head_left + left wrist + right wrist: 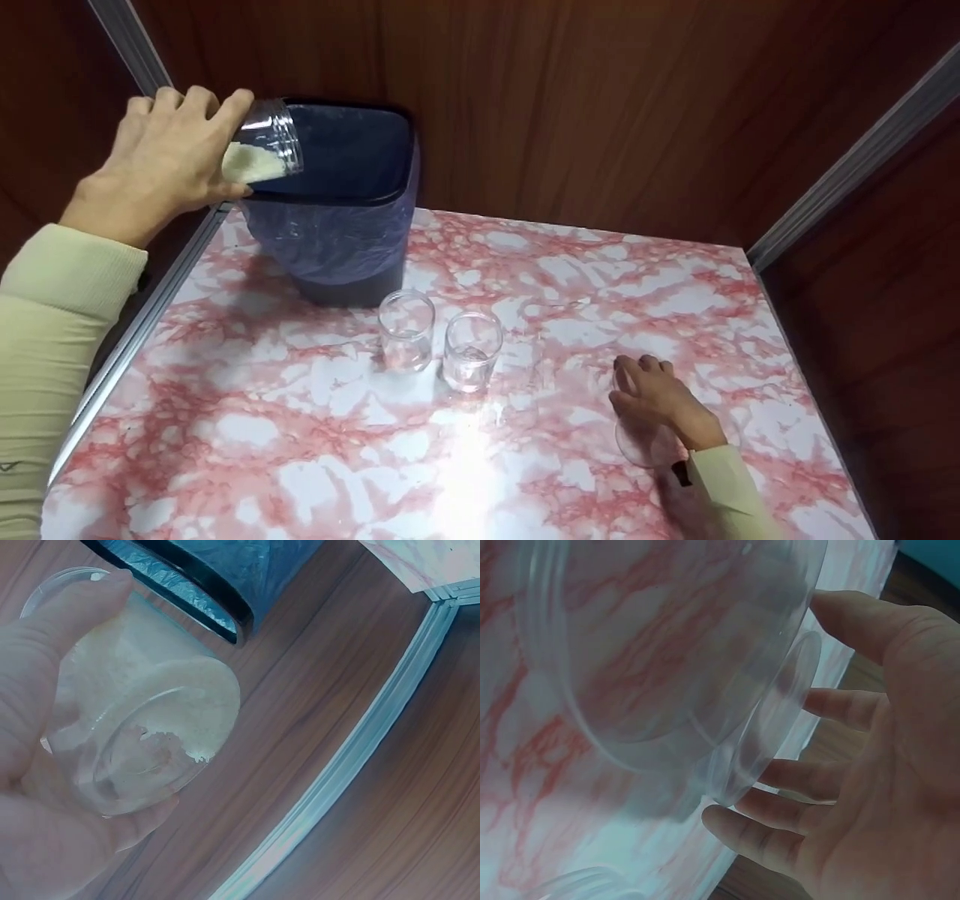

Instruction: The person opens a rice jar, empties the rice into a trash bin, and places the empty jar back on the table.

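My left hand [161, 154] grips a clear plastic jar [268, 120], tipped on its side with its mouth over the near left rim of the bin [352, 199]. Pale, fine-looking contents [251, 163] lie along the jar's lower side; the left wrist view shows some clinging by its base [206, 701]. Low over the table at the right is my right hand [664, 405], beside clear round plastic pieces. Its fingers [761, 836] stretch out in the right wrist view, their tips right at a small clear disc [780, 712]. A larger clear container [667, 682] is in front.
Two clear cups [407, 352] stand side by side in front of the bin, which has a bluish plastic liner [337, 240]. Red-and-white marbled surface [360, 457] covers the table. Brown wood panels [570, 112] with metal edging [862, 157] enclose the back and sides.
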Demonstrator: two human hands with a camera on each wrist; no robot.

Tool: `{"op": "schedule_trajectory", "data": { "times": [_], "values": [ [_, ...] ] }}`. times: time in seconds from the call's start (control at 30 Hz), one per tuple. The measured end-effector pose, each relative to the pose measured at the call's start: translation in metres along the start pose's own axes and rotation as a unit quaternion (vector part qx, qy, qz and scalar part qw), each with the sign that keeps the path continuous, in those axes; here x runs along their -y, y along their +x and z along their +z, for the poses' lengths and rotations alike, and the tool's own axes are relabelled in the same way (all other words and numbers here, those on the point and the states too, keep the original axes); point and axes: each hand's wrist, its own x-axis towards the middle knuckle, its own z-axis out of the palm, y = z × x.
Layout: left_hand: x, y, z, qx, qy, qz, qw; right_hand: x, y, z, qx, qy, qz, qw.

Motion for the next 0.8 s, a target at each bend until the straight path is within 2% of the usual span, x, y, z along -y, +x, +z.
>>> {"op": "schedule_trajectory", "data": {
  "times": [0.3,0.57,0.8],
  "values": [
    [0.0017,0.0051,0.0041,-0.016,0.026,0.014,0.9995,-0.0014,-0.0037,0.0005,0.008,0.015,0.017,0.9997],
    [0.0013,0.0030,0.0081,-0.039,0.051,0.035,0.9973,-0.0026,-0.0041,0.0001,0.011,0.015,0.019,0.9996],
    [-0.0016,0.0053,0.0052,-0.032,0.062,0.040,0.9968,-0.0017,-0.0049,0.0002,0.012,0.023,0.026,0.9993]
  ]
}}
